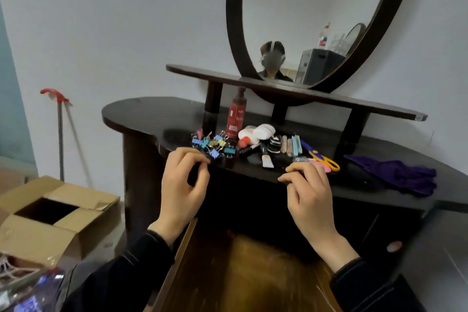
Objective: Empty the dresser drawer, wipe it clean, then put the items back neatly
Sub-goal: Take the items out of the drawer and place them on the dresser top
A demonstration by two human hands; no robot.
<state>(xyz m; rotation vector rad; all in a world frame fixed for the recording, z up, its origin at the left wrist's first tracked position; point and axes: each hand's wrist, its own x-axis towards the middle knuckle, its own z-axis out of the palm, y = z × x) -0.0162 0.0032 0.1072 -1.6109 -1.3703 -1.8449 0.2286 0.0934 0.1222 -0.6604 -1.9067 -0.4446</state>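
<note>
Open drawer (240, 273) lies blurred below the table (141, 114) edge. Left grip (182, 180) curls beside the binder clips (212, 144), right grip (309, 190) by the scissors (324, 159); whether either pinches anything, I cannot tell.

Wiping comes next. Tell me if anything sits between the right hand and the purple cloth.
Nothing visible: only bare dresser top lies between right hand and purple cloth; the scissors sit farther back.
</note>
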